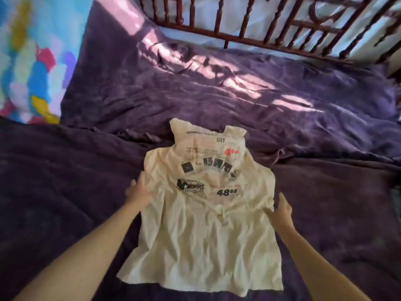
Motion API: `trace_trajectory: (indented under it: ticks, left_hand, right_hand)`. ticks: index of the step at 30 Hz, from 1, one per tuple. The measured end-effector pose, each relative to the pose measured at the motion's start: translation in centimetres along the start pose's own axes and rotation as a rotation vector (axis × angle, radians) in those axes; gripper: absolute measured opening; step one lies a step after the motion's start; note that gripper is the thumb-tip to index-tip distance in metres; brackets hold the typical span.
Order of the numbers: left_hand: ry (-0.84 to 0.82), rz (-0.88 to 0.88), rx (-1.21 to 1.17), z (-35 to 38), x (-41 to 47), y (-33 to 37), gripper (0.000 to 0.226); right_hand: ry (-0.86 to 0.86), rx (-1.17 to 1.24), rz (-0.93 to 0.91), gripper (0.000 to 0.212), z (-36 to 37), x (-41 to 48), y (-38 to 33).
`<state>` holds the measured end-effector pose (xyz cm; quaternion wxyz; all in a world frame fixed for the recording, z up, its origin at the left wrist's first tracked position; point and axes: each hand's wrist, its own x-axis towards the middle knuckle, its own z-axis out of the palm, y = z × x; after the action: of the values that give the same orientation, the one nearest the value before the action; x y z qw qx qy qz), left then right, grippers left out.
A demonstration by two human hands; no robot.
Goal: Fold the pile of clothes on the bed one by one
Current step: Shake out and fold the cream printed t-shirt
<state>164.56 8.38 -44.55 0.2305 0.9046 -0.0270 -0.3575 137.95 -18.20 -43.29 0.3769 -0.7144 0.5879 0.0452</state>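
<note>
So the cream T-shirt [201, 231] was laid out flat, print side up, roughly mid-bed on a rumpled purple bedspread [303, 131], a bit nearer the camera than the far side. Its long axis was run straight from near to far: the wide hem was pointed back at the person, and the narrower, bunched-up top end was pointed away toward the dark red wooden spindle railing [256, 25]. The printed graphic [208, 170], a car, some small dark photo blocks and "48" in bold, could be read right way up from the wearer's side, so the neck end was def the far one. The cloth was pretty wrinkled, especially down the lower half. The left hand [140, 190] was laid against the shirt's left edge about halfway up, with the fingers spread and fairly straight, nothing pinched. The right hand [283, 210] was held right at the right edge, fingers stretched forward; it was too blurred to be told whether any cloth was nipped by the thumb. A bright multicoloured blanket [28, 61] was piled at the far left, and streaks of sunlight were thrown across the far half of the bedspread.
</note>
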Motion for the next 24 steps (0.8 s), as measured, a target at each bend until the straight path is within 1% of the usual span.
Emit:
trace_trajectory:
  ticks: [2,4,5,7,9,10,11,13,14,15,16,19,20,22,24]
  left_hand:
    - [-0.022,-0.121,0.049,3.6,-1.9,-6.5,0.082]
    - [-0.044,-0.206,0.074,6.2,-4.4,-11.5,0.079]
    - [-0.043,-0.218,0.118,7.2,-5.5,-13.2,0.074]
    - [-0.012,-0.181,0.230,8.5,-7.0,-14.9,0.065]
    - [0.027,-0.151,0.214,9.3,-7.8,-15.0,0.056]
    - [0.044,-0.138,0.199,9.6,-8.2,-14.9,0.048]
    - [0.066,-0.114,0.209,10.0,-8.6,-14.9,0.039]
    - [0.135,-0.070,0.230,10.4,-9.4,-15.3,0.027]
    - [0.179,-0.072,0.184,10.3,-9.6,-15.6,0.025]
    - [0.219,-0.088,0.072,10.3,-10.3,-15.7,0.022]
    - [0.241,-0.130,-0.100,9.8,-10.4,-15.9,0.019]
    - [0.282,-0.268,-0.730,7.7,-12.3,-15.6,0.010]
    - [0.293,-0.293,-0.870,6.9,-13.1,-15.6,0.009]
    - [0.311,-0.302,-1.092,5.4,-15.2,-15.6,0.020]
    - [0.288,-0.282,-1.265,4.2,-17.2,-15.9,0.023]
  right_hand:
    - [-0.077,-0.107,0.179,0.080,2.8,-2.4,6.5]
    - [-0.116,-0.140,0.322,0.083,4.2,-4.8,11.1]
    - [-0.128,-0.113,0.362,0.083,4.7,-5.7,13.0]
    - [-0.118,-0.025,0.400,0.084,5.4,-6.6,15.3]
    - [-0.055,0.073,0.418,0.083,6.0,-6.3,16.5]
    - [-0.006,0.116,0.433,0.076,6.2,-6.0,16.9]
    - [0.038,0.143,0.442,0.061,6.4,-5.8,17.0]
    - [0.093,0.155,0.449,0.012,6.3,-5.8,17.1]
    - [0.116,0.176,0.448,0.022,6.3,-5.7,17.1]
    - [0.144,0.200,0.430,0.032,5.7,-6.2,17.1]
    - [0.183,0.274,0.426,0.036,5.4,-6.2,16.9]
    - [0.353,0.585,0.454,0.035,2.6,-7.1,16.8]
    - [0.391,0.670,0.444,0.033,1.4,-7.6,16.7]
    - [0.440,0.767,0.384,0.026,-0.8,-8.3,16.8]
    - [0.475,0.790,0.309,0.020,-2.6,-9.2,17.1]
